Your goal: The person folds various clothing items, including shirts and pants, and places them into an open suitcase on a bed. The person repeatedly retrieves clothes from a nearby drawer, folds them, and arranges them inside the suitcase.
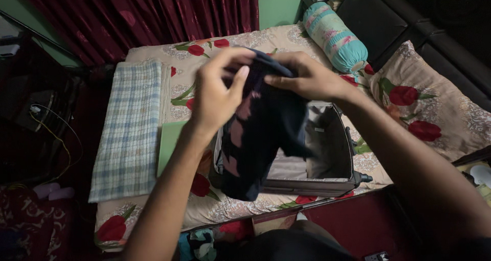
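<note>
Head view — both hands' fingers (240,79) pinching dark garment (258,138)

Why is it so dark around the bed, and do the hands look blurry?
Head view: light falls mostly on the bed; floor and right side sit in deep shadow. Left hand and right hand look slightly soft, holding a dark garment whose folds are hard to see.

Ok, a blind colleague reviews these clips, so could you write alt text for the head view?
Two bare hands, left hand and right hand, hold up a dark garment with pink patches above an open grey suitcase lying on a bed with a rose-print cover. A folded checked blanket lies to the left, a turquoise bolster at the head.
</note>
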